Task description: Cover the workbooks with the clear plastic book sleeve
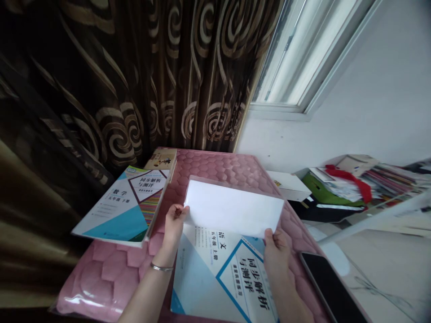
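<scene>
A white sheet [234,207], apparently with a clear plastic edge along its far side, is held by its two ends over a blue and white book [202,278]. My left hand [177,220], with a silver bracelet at the wrist, pinches the sheet's left edge. At its near right corner, my right hand [278,246] grips it between thumb and fingers. The sheet covers the far part of the book, which lies on a pink quilted cover [114,273].
Left of my hands lies a stack with a blue and white book [124,206] and a brown book [163,159]. A black phone [332,287] lies at the right. Beyond are a white box [289,186], papers [387,179] and a patterned curtain [188,72].
</scene>
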### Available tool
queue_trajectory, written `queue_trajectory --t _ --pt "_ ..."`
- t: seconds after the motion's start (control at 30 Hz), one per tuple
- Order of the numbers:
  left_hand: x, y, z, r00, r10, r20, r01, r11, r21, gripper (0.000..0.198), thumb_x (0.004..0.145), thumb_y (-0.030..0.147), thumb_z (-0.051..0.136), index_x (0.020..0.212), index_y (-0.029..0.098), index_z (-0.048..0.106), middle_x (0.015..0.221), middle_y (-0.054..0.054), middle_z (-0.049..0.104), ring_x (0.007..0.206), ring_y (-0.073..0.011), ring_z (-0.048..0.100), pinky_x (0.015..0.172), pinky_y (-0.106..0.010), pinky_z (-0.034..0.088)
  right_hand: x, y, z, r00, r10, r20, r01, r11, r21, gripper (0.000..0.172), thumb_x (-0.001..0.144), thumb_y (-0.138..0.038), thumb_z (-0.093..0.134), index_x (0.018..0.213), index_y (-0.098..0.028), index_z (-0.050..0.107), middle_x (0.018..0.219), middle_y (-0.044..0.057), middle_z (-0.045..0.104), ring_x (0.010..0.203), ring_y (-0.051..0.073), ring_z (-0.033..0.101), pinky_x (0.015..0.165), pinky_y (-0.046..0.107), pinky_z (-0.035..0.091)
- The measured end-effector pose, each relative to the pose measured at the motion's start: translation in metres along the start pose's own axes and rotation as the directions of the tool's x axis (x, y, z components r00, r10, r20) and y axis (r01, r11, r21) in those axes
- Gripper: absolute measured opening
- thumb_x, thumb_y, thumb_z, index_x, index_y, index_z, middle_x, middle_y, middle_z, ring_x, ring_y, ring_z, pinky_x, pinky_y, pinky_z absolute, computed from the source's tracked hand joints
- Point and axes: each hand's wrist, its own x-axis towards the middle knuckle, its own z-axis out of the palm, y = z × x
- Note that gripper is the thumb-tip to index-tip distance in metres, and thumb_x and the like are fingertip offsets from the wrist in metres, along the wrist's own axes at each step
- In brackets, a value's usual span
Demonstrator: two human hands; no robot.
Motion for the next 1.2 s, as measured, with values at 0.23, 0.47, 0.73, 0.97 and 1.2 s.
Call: queue_trajectory --t 0.23,0.47,0.73,0.97,1.2 --pt "-0.001 0.009 0.006 0.997 0.047 -0.054 -0.047 0.999 -0.001 0.037 0.064 0.046 0.075 0.072 0.019 0.051 0.064 0.005 0.05 0.057 -0.0088 0.046 0.056 -0.022 0.036 -0.003 -0.005 0.001 1.0 -0.022 -0.013 0.022 1.0 -0.006 0.043 0.073 -0.064 0.062 0.075 -0.022 0.056 0.068 -0.002 0.06 0.064 0.017 0.053 0.059 0.03 0.044" --pt "0.005 0.0 0.008 0.988 0.053 -0.148 -0.055 0.998 -0.004 0.039 0.06 0.041 0.076 0.08 0.02 0.051 0.063 0.007 0.051 0.057 -0.009 0.047 0.058 -0.022 0.038 -0.004 -0.008 0.001 1.0 -0.018 -0.007 0.018 1.0 -0.005 0.041 0.075 -0.062 0.062 0.077 -0.021 0.057 0.071 0.001 0.062 0.065 0.019 0.055 0.059 0.031 0.046" --pt "0.007 0.009 0.003 0.999 -0.054 0.001 0.054 0.997 0.051 0.043 0.053 0.053 0.078 0.061 0.016 0.057 0.058 0.004 0.052 0.054 -0.008 0.042 0.053 -0.022 0.032 -0.003 -0.006 0.001 1.0 -0.019 -0.009 0.019 1.0 0.011 0.041 0.073 -0.062 0.064 0.076 -0.022 0.057 0.069 -0.001 0.062 0.063 0.018 0.055 0.057 0.03 0.047" --pt "0.006 0.008 0.002 0.998 -0.009 0.07 0.003 0.997 0.082 0.038 0.059 0.05 0.077 0.066 0.015 0.062 0.062 0.001 0.058 0.056 -0.0103 0.048 0.055 -0.022 0.036 -0.004 -0.01 0.002 1.0 -0.008 -0.017 0.008 1.0 -0.001 0.04 0.075 -0.061 0.062 0.076 -0.022 0.058 0.068 0.0 0.063 0.063 0.018 0.056 0.057 0.031 0.046" --pt "0.006 -0.002 -0.001 0.992 -0.11 0.06 0.113 0.992 -0.049 0.044 0.052 0.05 0.082 0.061 0.015 0.058 0.06 0.001 0.059 0.053 -0.0094 0.049 0.054 -0.022 0.037 -0.004 -0.01 0.002 1.0 0.016 -0.014 -0.015 0.999 0.03 0.041 0.071 -0.063 0.064 0.075 -0.022 0.057 0.066 -0.001 0.062 0.062 0.018 0.055 0.057 0.031 0.046"
